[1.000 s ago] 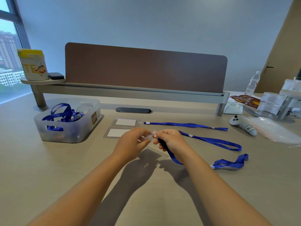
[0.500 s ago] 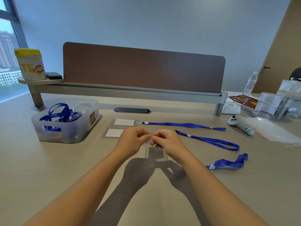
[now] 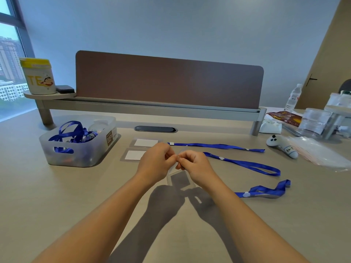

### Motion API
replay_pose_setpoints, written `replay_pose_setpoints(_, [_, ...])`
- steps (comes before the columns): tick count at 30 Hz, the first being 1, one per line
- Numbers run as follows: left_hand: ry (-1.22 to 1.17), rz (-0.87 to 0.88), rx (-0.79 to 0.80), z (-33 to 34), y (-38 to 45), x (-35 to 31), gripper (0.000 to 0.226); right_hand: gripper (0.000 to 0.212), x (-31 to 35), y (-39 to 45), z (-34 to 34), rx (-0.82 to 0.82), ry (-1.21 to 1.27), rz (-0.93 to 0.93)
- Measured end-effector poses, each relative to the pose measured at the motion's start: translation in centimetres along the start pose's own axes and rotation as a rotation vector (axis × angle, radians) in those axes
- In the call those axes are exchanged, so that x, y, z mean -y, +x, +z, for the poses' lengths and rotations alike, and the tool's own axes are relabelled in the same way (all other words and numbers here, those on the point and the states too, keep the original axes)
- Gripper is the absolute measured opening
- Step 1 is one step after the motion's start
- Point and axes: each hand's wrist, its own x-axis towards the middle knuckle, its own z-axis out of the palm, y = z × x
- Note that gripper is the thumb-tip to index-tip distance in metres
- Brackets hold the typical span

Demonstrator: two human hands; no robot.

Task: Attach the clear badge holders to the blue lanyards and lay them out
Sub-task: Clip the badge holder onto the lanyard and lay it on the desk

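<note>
Where a second ago my right hand [image 3: 191, 164] gripped a visible run of blue lanyard, that end is now hidden inside my fingers, and both hands have drawn close, fingertips nearly touching. My left hand [image 3: 155, 162] pinches the top of the clear badge holder [image 3: 180, 180], which hangs tilted just above the surface [image 3: 57, 196]. I judge the clip is going on. Two finished sets [image 3: 146, 142] lie beyond my hands.

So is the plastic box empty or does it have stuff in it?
Not empty. The clear plastic bin holds a tangle of blue lanyards.
</note>
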Motion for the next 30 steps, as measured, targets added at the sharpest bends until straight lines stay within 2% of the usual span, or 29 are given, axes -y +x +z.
replay_pose_setpoints(5, [-0.026,-0.018,0.023,-0.2,0.0,0.4,0.013,0.02,0.3,0.1,0.1,0.005,-0.006,-0.019])
replay_pose_setpoints(10, [-0.222,-0.021,0.093,-0.8,-0.7,1.0,0.009,0.017,0.6,0.3,-0.1,0.049,0.072,0.026])
replay_pose_setpoints(12, [-0.219,-0.002,0.106,-0.7,-1.1,1.2,0.017,0.018,0.6,0.3,-0.2,0.06,0.119,0.029])
replay_pose_setpoints(17, [-0.185,0.045,-0.078,-0.6,-1.2,2.0,0.012,0.005,0.5,0.0,-0.2,0.091,0.134,0.06])
replay_pose_setpoints(20, [-0.056,0.129,-0.159,-0.8,-1.0,2.8,0.013,0.024,-0.2,0.0,-0.3,0.109,0.028,0.137])
replay_pose_setpoints(23, [0.133,0.207,-0.174,-1.0,-1.3,4.1,0.017,0.03,-1.1,0.1,-0.5,0.06,-0.168,0.167])
replay_pose_setpoints(27, [0.344,0.262,-0.114,-1.0,-2.2,6.2,0.023,0.026,-1.9,-0.2,-0.6,-0.072,-0.454,0.062])
replay_pose_setpoints(30, [0.416,0.266,-0.032,-0.6,-3.0,6.6,0.019,0.034,-2.7,-0.1,0.0,-0.055,-0.702,0.067])
